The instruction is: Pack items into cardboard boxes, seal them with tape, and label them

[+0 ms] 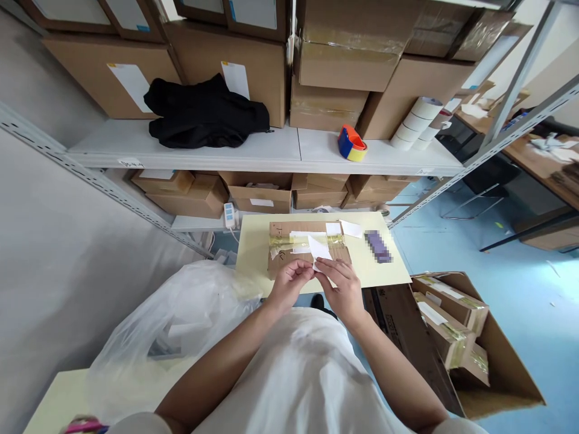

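A white paper label [319, 248] is pinched between my two hands, just above a taped cardboard box [278, 263]. My left hand [292, 280] closes thumb and fingers on the label's lower corner. My right hand [339, 283] grips the same label from the right, fingers bent over it. Yellowish clear tape and white paper patches run across the box top, with dark handwriting at its left side. On the pale yellow table [253, 253] under the box, another white label [351, 229] lies at the box's far right corner.
A blurred purple object [379, 247] lies at the table's right. To the left bulges a clear plastic bag [181, 301]. An open carton [502, 374] with taped boxes stands at right. Above, a shelf [280, 147] holds black cloth [203, 114], tape rolls [414, 123] and cartons.
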`<action>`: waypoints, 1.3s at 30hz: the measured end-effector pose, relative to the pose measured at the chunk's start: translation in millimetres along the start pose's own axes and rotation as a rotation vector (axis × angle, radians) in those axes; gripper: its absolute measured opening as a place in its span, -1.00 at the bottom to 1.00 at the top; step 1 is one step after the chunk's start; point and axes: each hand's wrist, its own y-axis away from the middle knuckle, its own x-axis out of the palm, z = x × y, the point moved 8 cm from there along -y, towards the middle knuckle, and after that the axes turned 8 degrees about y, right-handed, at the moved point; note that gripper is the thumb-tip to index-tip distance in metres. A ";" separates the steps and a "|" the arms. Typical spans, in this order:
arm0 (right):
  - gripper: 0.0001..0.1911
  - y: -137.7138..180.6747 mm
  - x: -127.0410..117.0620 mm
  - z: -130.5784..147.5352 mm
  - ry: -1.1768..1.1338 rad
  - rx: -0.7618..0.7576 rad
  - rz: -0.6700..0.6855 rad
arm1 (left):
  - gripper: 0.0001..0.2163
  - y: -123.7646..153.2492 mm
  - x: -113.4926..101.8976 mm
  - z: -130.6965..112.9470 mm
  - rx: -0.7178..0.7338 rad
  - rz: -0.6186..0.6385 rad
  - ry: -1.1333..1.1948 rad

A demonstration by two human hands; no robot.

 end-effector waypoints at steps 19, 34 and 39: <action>-0.86 7.6 22.8 -20.0 -0.515 0.449 0.280 | -0.78 6.7 6.6 -29.6 0.241 0.185 -0.624; -0.81 27.3 32.8 -54.9 -0.792 0.737 0.209 | -0.80 3.5 -6.1 -36.1 0.195 0.246 -0.706; -0.81 33.2 22.8 -71.0 -0.803 0.841 0.133 | -0.80 -1.9 -23.5 -50.0 0.238 0.189 -0.749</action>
